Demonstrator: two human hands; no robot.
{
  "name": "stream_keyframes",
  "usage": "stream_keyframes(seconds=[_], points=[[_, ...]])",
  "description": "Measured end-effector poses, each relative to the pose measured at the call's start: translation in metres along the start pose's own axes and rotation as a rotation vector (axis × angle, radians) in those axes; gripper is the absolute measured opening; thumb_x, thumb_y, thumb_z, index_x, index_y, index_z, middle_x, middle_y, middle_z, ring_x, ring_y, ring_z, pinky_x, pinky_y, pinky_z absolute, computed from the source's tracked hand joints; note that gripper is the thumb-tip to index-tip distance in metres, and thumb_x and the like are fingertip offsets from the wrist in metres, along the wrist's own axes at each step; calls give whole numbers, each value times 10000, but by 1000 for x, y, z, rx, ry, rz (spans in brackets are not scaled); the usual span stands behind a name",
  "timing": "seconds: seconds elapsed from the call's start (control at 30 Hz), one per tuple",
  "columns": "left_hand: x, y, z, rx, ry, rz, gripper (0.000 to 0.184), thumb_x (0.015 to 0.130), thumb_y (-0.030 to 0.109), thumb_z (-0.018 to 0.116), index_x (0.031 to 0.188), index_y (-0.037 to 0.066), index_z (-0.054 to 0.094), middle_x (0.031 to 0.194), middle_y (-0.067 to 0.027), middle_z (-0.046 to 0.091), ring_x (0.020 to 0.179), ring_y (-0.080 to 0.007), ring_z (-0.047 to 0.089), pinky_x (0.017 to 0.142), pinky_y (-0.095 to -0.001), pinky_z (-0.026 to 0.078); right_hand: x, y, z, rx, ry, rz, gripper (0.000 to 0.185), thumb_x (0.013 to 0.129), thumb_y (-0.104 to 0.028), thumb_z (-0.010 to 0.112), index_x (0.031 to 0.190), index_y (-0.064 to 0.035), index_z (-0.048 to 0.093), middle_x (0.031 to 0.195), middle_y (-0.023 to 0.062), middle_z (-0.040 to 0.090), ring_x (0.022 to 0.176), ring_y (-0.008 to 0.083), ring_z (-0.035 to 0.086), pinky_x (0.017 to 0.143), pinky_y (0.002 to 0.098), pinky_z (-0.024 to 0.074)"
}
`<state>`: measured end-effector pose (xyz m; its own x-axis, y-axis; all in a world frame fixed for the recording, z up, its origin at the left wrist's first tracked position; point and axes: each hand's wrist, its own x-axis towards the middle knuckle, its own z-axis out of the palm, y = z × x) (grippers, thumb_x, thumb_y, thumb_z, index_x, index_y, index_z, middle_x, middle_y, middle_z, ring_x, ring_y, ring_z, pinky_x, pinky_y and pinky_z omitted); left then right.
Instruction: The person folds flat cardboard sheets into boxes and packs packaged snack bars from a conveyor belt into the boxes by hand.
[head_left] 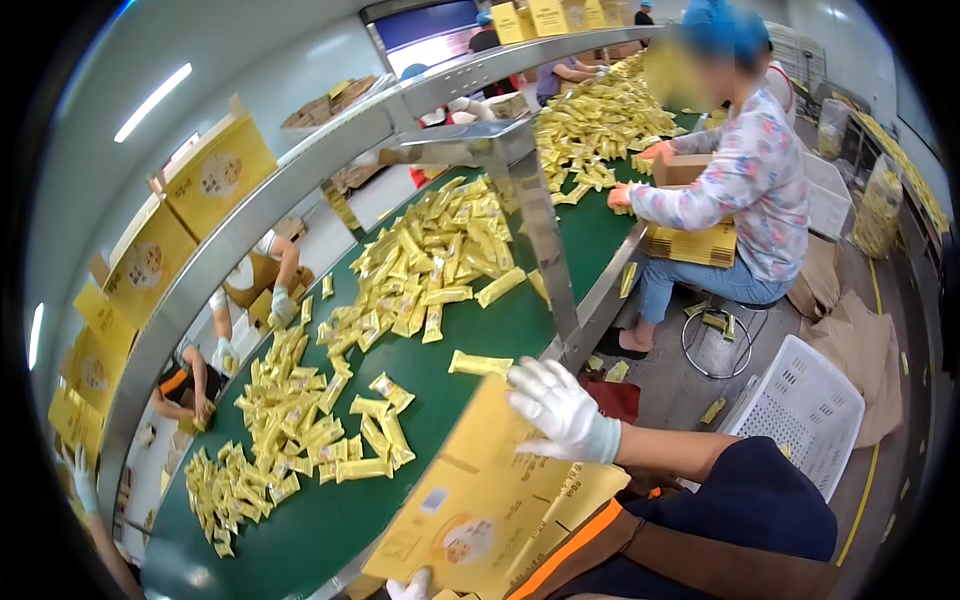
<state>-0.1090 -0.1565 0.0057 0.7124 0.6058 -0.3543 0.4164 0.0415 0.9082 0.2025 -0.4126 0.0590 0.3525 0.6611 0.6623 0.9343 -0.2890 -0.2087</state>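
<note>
A yellow cardboard box [465,500] with printing and a round food picture is tilted in front of me, at the near edge of the belt. My right hand [565,412], in a white glove, grips its upper end, fingers laid over the cardboard. At the bottom of the view my left hand [410,585], also gloved, holds the lower left edge; most of it is cut off by the frame. Just beyond the box, yellow wrapped bars [370,468] lie scattered on the green conveyor belt [440,375]. One single bar [480,363] rests close to my right fingers.
A metal rail [330,140] carrying yellow boxes [220,172] arches over the belt. A co-worker in a flowered top [750,190] sits at right beside another pile of bars [600,125]. A white perforated crate [805,410] stands on the floor. Other workers' hands reach in across the belt.
</note>
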Motion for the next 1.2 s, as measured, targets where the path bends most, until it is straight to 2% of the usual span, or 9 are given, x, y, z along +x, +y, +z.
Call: stream_keyframes(seconds=[0.17,0.3,0.43,0.5,0.57,0.8,1.03,1.13,1.2], points=[[25,0,35,-248,32,434,328,902,10,522,1222,-58,535,1128,-122,623,988,-192,613,873,-327,499,21,9,25,-72,-125,-299,505,841,-242,598,1317,-90,531,1376,114,525,1300,305,475,1112,482,340],[13,21,52,-308,99,344,408,920,64,502,1305,-67,469,1244,-151,592,1104,-226,589,964,-332,459,22,7,8,26,-33,-429,166,821,-176,568,930,-75,640,1113,112,621,1082,283,597,965,436,469],[19,21,46,-303,111,263,330,923,46,531,1242,-37,519,1082,-136,644,826,-196,644,642,-286,534,13,3,12,135,-737,-62,176,784,-186,671,896,-60,620,896,60,624,915,280,628,820,423,488],[46,-28,35,-174,153,507,276,920,57,553,1178,-43,557,1018,-128,654,614,-196,628,441,-267,460,14,16,18,177,-12,-136,325,769,-203,717,1052,-71,627,982,82,634,989,283,620,904,443,466],[27,-4,35,-171,39,223,254,920,71,571,1146,-45,580,1023,-103,657,620,-181,620,516,-275,482,49,10,4,52,156,-180,423,769,-183,723,1162,-84,604,1100,100,632,1086,277,596,992,448,428],[43,-9,47,-225,115,351,348,933,70,568,1259,-45,528,1198,-107,629,1073,-184,582,959,-323,453,39,35,35,6,31,-455,294,790,-92,597,1083,-82,621,1175,97,621,1131,258,594,1007,415,446],[51,5,64,-376,140,319,390,940,94,572,1302,-34,505,1281,-102,588,1137,-174,543,1002,-315,417,44,37,47,151,90,-249,185,785,-245,712,707,-129,590,691,31,580,688,268,581,674,389,418],[51,16,84,-491,203,468,599,997,363,486,1456,-2,364,1410,-141,480,1309,-232,424,1096,-375,340,67,42,53,446,-36,-109,371,826,-316,685,563,-91,552,579,63,556,562,269,537,628,356,402],[53,36,91,-599,211,604,740,986,539,428,1495,15,311,1453,-165,435,1367,-270,368,1129,-420,308,82,24,37,734,-531,-267,238,850,-267,619,714,-73,633,647,95,609,598,304,561,592,391,425]])
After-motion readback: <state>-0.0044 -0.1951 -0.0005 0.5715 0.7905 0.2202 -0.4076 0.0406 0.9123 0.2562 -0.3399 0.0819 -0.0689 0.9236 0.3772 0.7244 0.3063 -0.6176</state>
